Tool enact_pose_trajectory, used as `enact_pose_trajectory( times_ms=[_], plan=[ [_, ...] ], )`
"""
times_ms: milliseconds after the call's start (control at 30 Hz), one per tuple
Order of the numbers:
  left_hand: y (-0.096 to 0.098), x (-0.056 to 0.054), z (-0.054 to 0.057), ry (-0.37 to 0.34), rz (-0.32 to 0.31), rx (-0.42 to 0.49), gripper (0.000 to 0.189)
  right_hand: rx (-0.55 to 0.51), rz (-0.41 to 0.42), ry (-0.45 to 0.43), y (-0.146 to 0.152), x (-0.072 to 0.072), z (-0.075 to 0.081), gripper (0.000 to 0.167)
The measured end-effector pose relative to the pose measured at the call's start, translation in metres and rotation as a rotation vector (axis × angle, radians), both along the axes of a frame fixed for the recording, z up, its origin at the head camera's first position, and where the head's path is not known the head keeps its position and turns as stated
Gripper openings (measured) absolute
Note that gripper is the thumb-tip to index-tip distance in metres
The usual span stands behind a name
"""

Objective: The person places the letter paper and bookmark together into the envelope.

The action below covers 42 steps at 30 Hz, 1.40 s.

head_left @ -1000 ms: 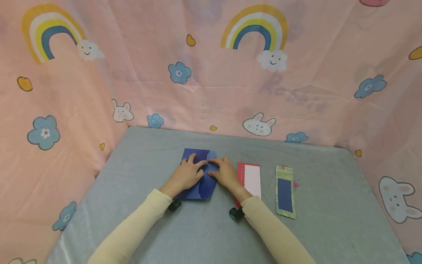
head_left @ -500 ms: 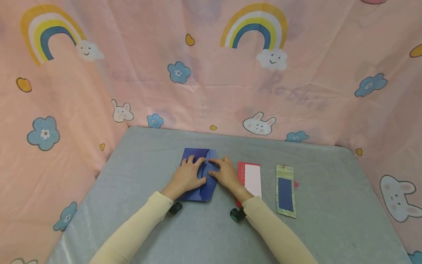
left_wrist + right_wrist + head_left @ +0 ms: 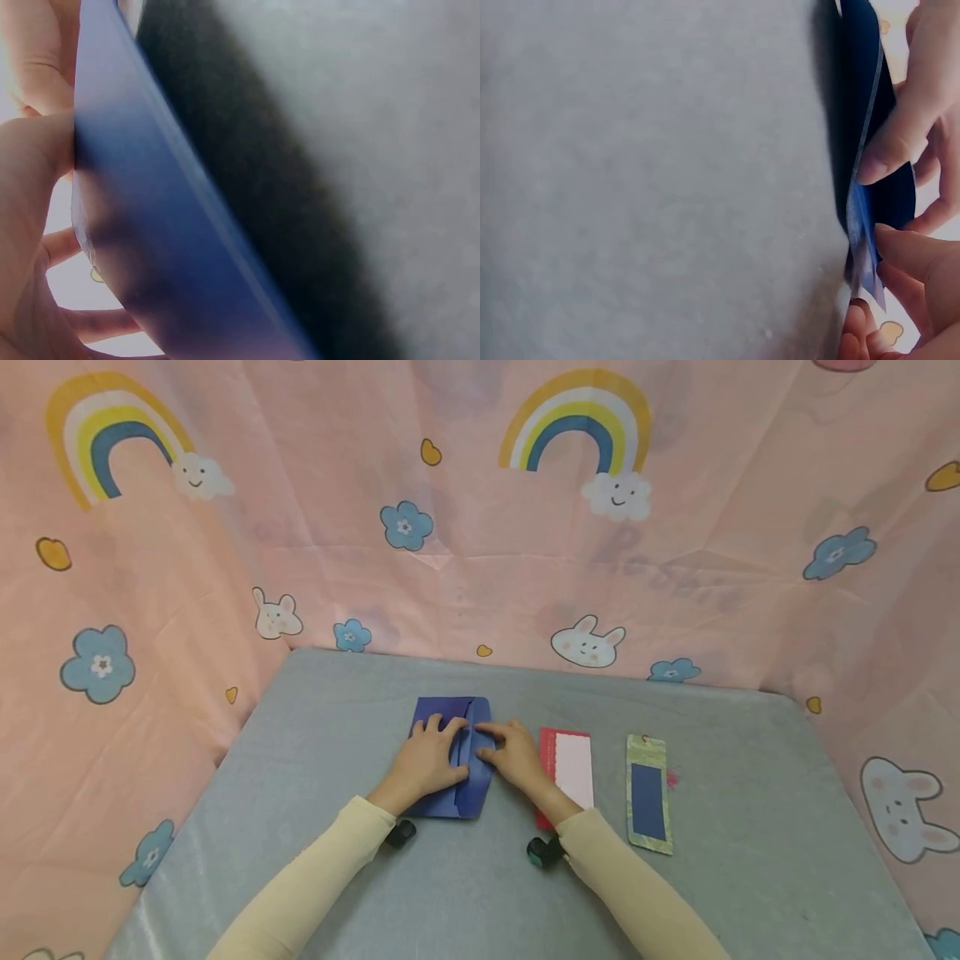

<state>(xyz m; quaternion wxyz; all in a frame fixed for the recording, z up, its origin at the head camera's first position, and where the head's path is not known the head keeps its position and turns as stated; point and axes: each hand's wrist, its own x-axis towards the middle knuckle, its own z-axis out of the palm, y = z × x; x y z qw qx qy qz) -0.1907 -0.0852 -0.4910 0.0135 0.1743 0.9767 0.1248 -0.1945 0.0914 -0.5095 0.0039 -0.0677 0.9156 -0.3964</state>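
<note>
A blue paper envelope (image 3: 472, 793) lies on the grey table with its flap side up, the flap along its right side. My left hand (image 3: 423, 758) rests on it with spread fingers, the thumb near the flap's fold. With fingers curled, my right hand (image 3: 517, 758) pinches the flap at the right edge. In the right wrist view the flap (image 3: 866, 262) stands up from the body between the right thumb and fingers. The left wrist view shows the envelope's near edge (image 3: 180, 225) slightly raised, casting a dark shadow. The inside of the envelope is hidden.
A red and white card (image 3: 573, 760) lies beside the right forearm, partly covered by it. Farther right is a green bookmark-like strip (image 3: 636, 752) with a dark blue panel and pink tassel. The grey tablecloth (image 3: 480, 893) meets a pink patterned curtain (image 3: 480, 585) behind.
My left thumb and index finger have shifted slightly towards the flap's fold. My right hand has stayed almost in place, with the flap slightly more raised. The card and strip have not moved.
</note>
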Motion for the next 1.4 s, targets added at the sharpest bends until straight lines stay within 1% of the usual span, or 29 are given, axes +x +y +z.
enact_pose_trajectory(
  times_ms=[133, 267, 400, 467, 567, 700, 900, 1100, 1200, 1400],
  plan=[
    [0.0, 0.0, 0.0, -0.005, 0.005, -0.003, 0.072, -0.054, -0.021, -0.033, 0.001, 0.0, 0.003, 0.041],
    [0.001, 0.001, 0.0, 0.006, 0.009, -0.003, 0.071, -0.077, -0.029, -0.042, 0.004, 0.0, 0.008, 0.04],
    [0.001, 0.001, -0.001, 0.016, 0.011, 0.002, 0.07, -0.118, -0.011, -0.029, 0.01, 0.001, 0.015, 0.039],
    [0.001, 0.001, -0.001, 0.02, 0.012, 0.005, 0.07, -0.135, -0.006, -0.038, 0.014, 0.001, 0.019, 0.04],
    [0.001, 0.0, -0.002, 0.01, 0.017, 0.0, 0.07, -0.144, -0.015, -0.077, 0.024, 0.003, 0.026, 0.041],
    [0.002, 0.0, -0.002, -0.004, 0.023, 0.003, 0.071, -0.119, -0.019, -0.104, 0.039, 0.006, 0.034, 0.043],
    [0.002, 0.001, 0.0, -0.012, 0.025, 0.015, 0.07, -0.085, -0.008, -0.047, 0.064, 0.013, 0.039, 0.043],
    [0.001, 0.0, -0.001, -0.009, 0.023, 0.02, 0.07, -0.081, 0.005, 0.016, 0.089, 0.018, 0.038, 0.043],
    [0.001, 0.0, -0.003, -0.009, 0.023, 0.015, 0.07, -0.064, -0.003, 0.027, 0.101, 0.021, 0.037, 0.043],
    [0.0, 0.001, -0.003, 0.004, 0.024, 0.023, 0.07, -0.022, -0.034, 0.033, 0.123, 0.031, 0.035, 0.043]
  ],
)
